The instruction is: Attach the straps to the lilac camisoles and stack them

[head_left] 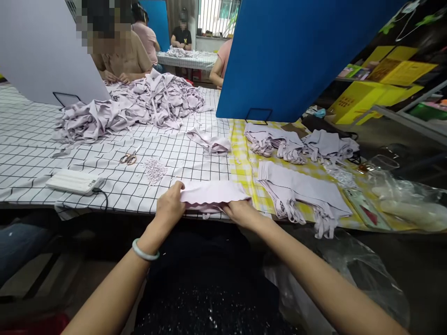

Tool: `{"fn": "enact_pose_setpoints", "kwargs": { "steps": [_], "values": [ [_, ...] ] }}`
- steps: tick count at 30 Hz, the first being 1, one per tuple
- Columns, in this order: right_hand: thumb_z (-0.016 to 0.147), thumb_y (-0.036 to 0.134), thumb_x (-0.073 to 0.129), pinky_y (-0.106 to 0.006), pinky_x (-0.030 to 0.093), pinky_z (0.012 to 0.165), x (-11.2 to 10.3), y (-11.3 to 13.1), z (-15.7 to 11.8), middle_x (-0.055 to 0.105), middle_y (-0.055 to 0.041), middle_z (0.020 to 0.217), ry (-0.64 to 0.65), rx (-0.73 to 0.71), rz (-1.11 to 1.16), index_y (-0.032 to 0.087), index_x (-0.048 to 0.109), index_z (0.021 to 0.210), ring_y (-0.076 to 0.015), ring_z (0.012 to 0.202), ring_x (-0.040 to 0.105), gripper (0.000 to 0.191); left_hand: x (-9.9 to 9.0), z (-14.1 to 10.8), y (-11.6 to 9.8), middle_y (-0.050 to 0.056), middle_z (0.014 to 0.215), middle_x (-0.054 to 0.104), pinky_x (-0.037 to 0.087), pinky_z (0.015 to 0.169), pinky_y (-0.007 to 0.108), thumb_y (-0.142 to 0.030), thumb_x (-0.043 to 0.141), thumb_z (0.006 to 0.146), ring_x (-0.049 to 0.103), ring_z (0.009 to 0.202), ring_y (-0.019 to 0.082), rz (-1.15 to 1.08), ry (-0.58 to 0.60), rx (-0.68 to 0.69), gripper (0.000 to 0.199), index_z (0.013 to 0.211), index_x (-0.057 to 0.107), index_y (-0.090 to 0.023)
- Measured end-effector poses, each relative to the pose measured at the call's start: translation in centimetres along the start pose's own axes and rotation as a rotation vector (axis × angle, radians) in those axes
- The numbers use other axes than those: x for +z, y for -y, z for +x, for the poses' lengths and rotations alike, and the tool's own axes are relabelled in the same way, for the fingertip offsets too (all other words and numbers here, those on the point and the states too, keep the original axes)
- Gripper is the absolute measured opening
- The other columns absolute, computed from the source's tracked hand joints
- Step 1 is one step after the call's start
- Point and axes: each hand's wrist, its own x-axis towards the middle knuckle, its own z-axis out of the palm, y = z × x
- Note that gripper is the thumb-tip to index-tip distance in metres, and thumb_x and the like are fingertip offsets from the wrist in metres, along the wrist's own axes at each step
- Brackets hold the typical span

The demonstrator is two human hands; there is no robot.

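Observation:
A pale lilac fabric garment piece [214, 188] is stretched flat between my hands at the table's front edge. My left hand [170, 202] pinches its left end, thumb on top. At the right end, my right hand [239, 211] grips the lower edge, with its fingertips tucked under the cloth and hidden. Just beyond lies a single crumpled strapped garment [209, 142]. To the right is a neat stack of flat lilac garments [303, 184] with straps hanging toward the front, and behind it sit more folded stacks [275, 139].
A large heap of loose garments [157, 100] lies at the back left. Scissors [130, 157], small fabric clippings [154, 170] and a white power bank [75, 181] with a cable are on the left. A blue board [296, 56] stands behind. A co-worker [122, 58] sits opposite.

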Motion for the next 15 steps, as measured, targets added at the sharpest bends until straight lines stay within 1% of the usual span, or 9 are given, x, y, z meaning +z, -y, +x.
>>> {"fn": "enact_pose_setpoints", "kwargs": {
  "steps": [3, 6, 7, 9, 11, 12, 13, 14, 15],
  "values": [
    [0.096, 0.037, 0.051, -0.039, 0.049, 0.08, 0.3, -1.5, -2.2, 0.074, -0.0122, 0.087, 0.033, -0.03, -0.113, 0.02, 0.068, 0.085, -0.0294, 0.086, 0.07, 0.026, 0.1, -1.2, 1.5, 0.003, 0.08, 0.059, 0.027, 0.057, 0.03, 0.001, 0.049, 0.07, 0.054, 0.067, 0.021, 0.024, -0.004, -0.025, 0.039, 0.102, 0.053, -0.021],
    [0.096, 0.038, 0.048, -0.038, 0.047, 0.073, -1.1, -2.5, -3.0, 0.066, -0.0095, 0.069, -0.056, 0.015, -0.201, 0.022, 0.06, 0.071, -0.0269, 0.072, 0.064, 0.032, -1.3, -0.3, 1.3, 0.002, 0.076, 0.058, 0.029, 0.056, 0.03, -0.001, 0.051, 0.069, 0.052, 0.065, 0.02, -0.007, -0.079, -0.032, 0.035, 0.098, 0.056, -0.021],
    [0.095, 0.037, 0.047, -0.038, 0.047, 0.071, -2.1, -2.5, -3.1, 0.063, -0.0085, 0.066, -0.106, 0.023, -0.215, 0.023, 0.057, 0.069, -0.026, 0.069, 0.061, 0.032, -2.4, 0.3, 0.8, 0.002, 0.074, 0.057, 0.031, 0.056, 0.029, -0.003, 0.052, 0.069, 0.052, 0.064, 0.019, -0.035, -0.126, -0.02, 0.033, 0.096, 0.057, -0.02],
    [0.095, 0.037, 0.045, -0.037, 0.046, 0.066, -5.0, -1.9, -3.4, 0.059, -0.0069, 0.063, -0.216, -0.002, -0.209, 0.025, 0.054, 0.068, -0.0248, 0.065, 0.057, 0.032, -5.3, 1.1, -0.3, 0.0, 0.07, 0.056, 0.035, 0.057, 0.029, -0.006, 0.054, 0.067, 0.05, 0.061, 0.017, -0.116, -0.235, 0.033, 0.034, 0.097, 0.061, -0.02],
    [0.096, 0.039, 0.044, -0.037, 0.045, 0.062, -8.6, -0.8, -4.5, 0.058, -0.0058, 0.063, -0.294, -0.07, -0.165, 0.026, 0.054, 0.068, -0.0241, 0.062, 0.055, 0.032, -9.0, 0.4, -0.4, -0.001, 0.068, 0.058, 0.038, 0.055, 0.029, -0.01, 0.054, 0.067, 0.051, 0.058, 0.016, -0.222, -0.294, 0.105, 0.04, 0.105, 0.064, -0.021],
    [0.096, 0.04, 0.046, -0.036, 0.045, 0.061, -10.3, 0.0, -5.5, 0.058, -0.0051, 0.064, -0.291, -0.115, -0.131, 0.026, 0.057, 0.071, -0.0236, 0.062, 0.055, 0.031, -10.9, -1.0, 0.2, 0.0, 0.071, 0.062, 0.04, 0.056, 0.029, -0.012, 0.054, 0.068, 0.054, 0.059, 0.017, -0.263, -0.273, 0.138, 0.044, 0.109, 0.066, -0.022],
    [0.096, 0.041, 0.049, -0.036, 0.046, 0.06, -11.8, 0.7, -6.9, 0.06, -0.0044, 0.065, -0.27, -0.164, -0.097, 0.027, 0.061, 0.076, -0.0233, 0.062, 0.056, 0.027, -12.6, -2.9, 1.3, 0.001, 0.079, 0.068, 0.044, 0.059, 0.03, -0.014, 0.054, 0.069, 0.059, 0.065, 0.018, -0.299, -0.2, 0.162, 0.049, 0.114, 0.067, -0.025],
    [0.095, 0.04, 0.053, -0.036, 0.047, 0.06, -13.1, 1.4, -8.5, 0.063, -0.0039, 0.069, -0.212, -0.211, -0.058, 0.029, 0.064, 0.081, -0.0231, 0.065, 0.058, 0.022, -14.1, -5.1, 2.7, 0.002, 0.088, 0.072, 0.048, 0.064, 0.033, -0.015, 0.054, 0.069, 0.064, 0.074, 0.021, -0.345, -0.141, 0.17, 0.053, 0.119, 0.068, -0.028],
    [0.092, 0.04, 0.058, -0.035, 0.049, 0.06, -14.0, 2.0, -10.2, 0.066, -0.0031, 0.073, -0.159, -0.257, 0.0, 0.03, 0.067, 0.085, -0.023, 0.068, 0.061, 0.015, -15.1, -7.5, 4.3, 0.001, 0.09, 0.073, 0.051, 0.068, 0.034, -0.017, 0.055, 0.071, 0.066, 0.076, 0.022, -0.418, -0.132, 0.171, 0.05, 0.118, 0.069, -0.031]
  ]
}}
